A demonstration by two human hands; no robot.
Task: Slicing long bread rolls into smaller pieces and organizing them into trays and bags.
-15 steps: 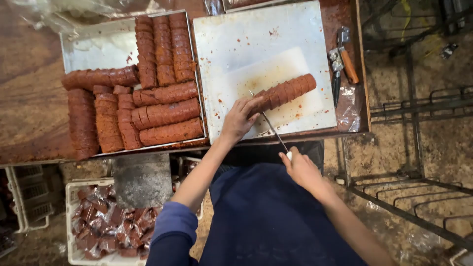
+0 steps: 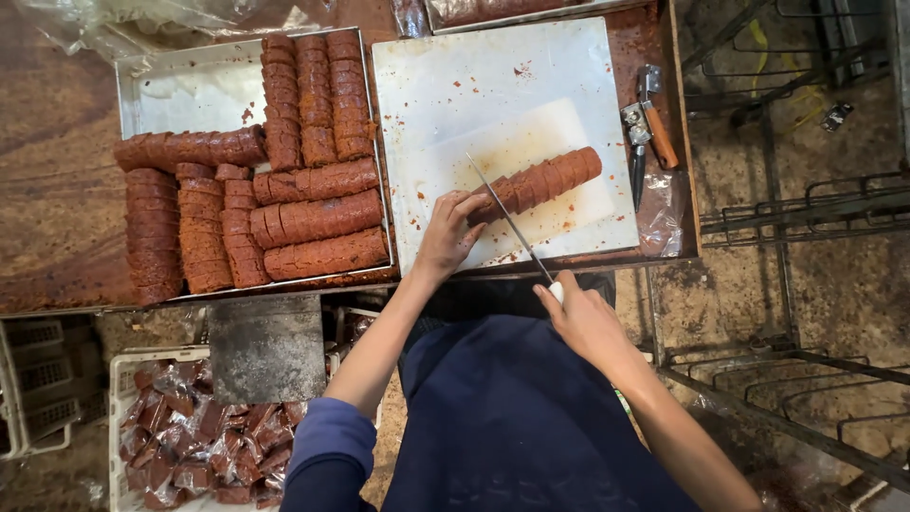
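One reddish-brown log (image 2: 545,182) lies on the white cutting board (image 2: 493,85), its long axis running from lower left up to upper right, and we judge that this slant against the blade is what the cut turns on. Our left hand (image 2: 447,232) is closed over the log's lower-left end, fingers curled on top of it, so it is the nearer hand to the log. Our right hand (image 2: 583,318) sits off the board's near edge, wrapped tight around the white handle of one long thin knife (image 2: 507,216), whose blade crosses the log close beside the left fingertips, nearly square to the log's length. Score marks show along the log, but we cannot tell how deep they go. Left of the board, one metal tray (image 2: 190,90) holds roughly fifteen like logs, some lengthwise, some crosswise. Right of the board lies one orange-handled tool (image 2: 649,118). Below the board, one white crate (image 2: 123,365) holds many wrapped pieces, too jumbled to count.
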